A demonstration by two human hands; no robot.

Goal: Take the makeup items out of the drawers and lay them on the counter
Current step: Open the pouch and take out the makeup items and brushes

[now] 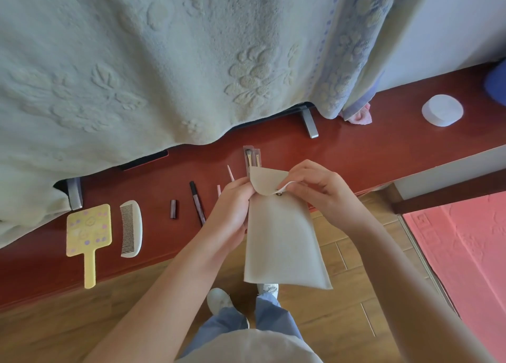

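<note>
I hold a flat beige pouch [282,242] upright over the front edge of the red-brown counter [356,149]. My left hand [232,212] grips its left side. My right hand [315,187] pinches the flap by the snap at the top. On the counter lie a yellow hand mirror [89,231], a white comb [132,228], a dark lipstick tube [173,209], a black pen-shaped liner [197,202], two thin pink sticks [230,173] and a clear pack of brushes [252,157], partly hidden behind the pouch.
A pale green towel [164,61] drapes over a screen on silver feet [310,124] at the back of the counter. A white round lid [442,110] sits at the far right. A pink mat [465,253] and wooden floor lie below.
</note>
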